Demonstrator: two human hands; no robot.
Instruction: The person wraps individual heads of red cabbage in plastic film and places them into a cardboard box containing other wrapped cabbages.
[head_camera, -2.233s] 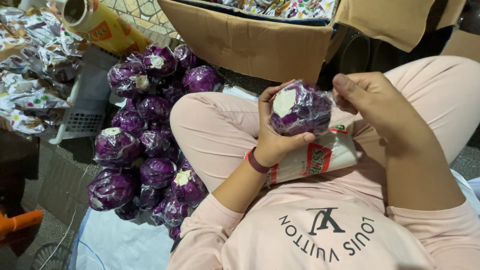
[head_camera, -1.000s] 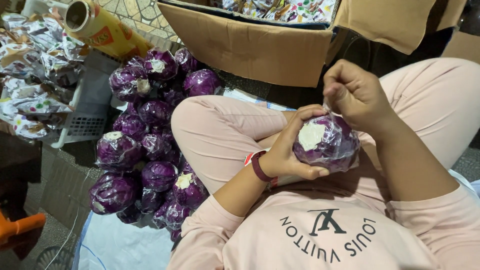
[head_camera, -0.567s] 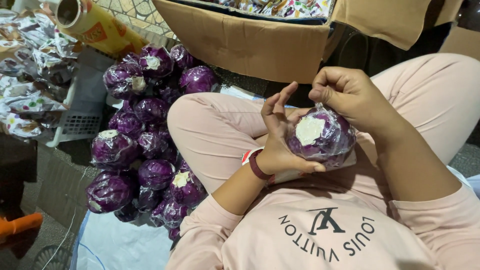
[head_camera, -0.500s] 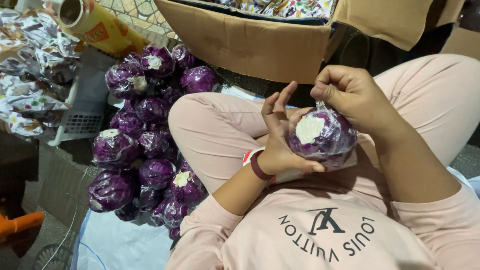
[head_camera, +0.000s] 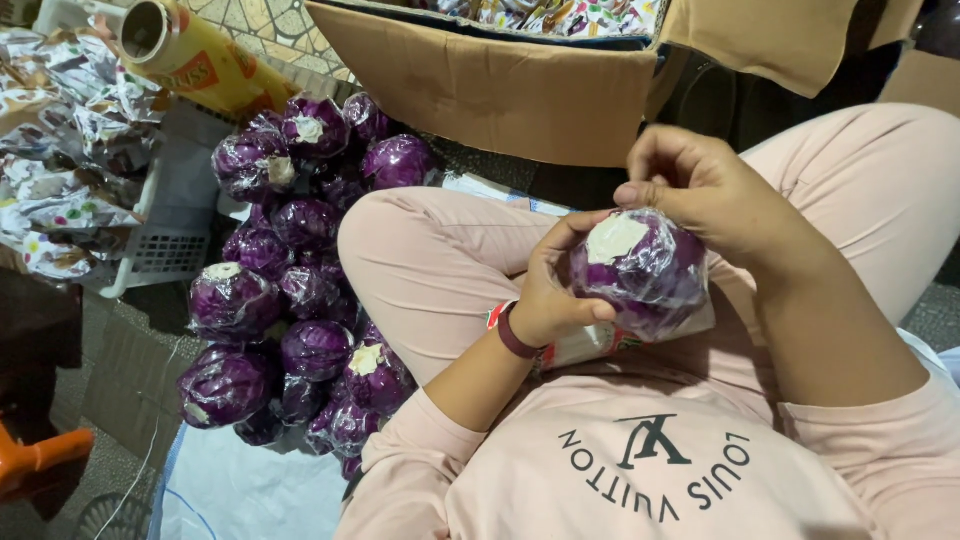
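Note:
A purple cabbage (head_camera: 640, 270) wrapped in clear film sits over my lap, its pale cut stem facing up. My left hand (head_camera: 550, 290) cups it from the left and below. My right hand (head_camera: 700, 190) rests on its top right, fingers pinching the film near the stem. I sit cross-legged in pink clothes. Under the cabbage, a white box with red and green print (head_camera: 590, 345) lies on my lap, mostly hidden.
A pile of several film-wrapped purple cabbages (head_camera: 290, 290) lies on the floor to my left. An open cardboard box (head_camera: 500, 90) stands ahead. A yellow roll (head_camera: 190, 55), a white plastic crate (head_camera: 165, 230) and crumpled wrappers (head_camera: 60, 150) are at far left.
The cabbage has been turned and lowered over my lap. My right hand moved from its far side onto its top, and my left-hand fingers closed back around it.

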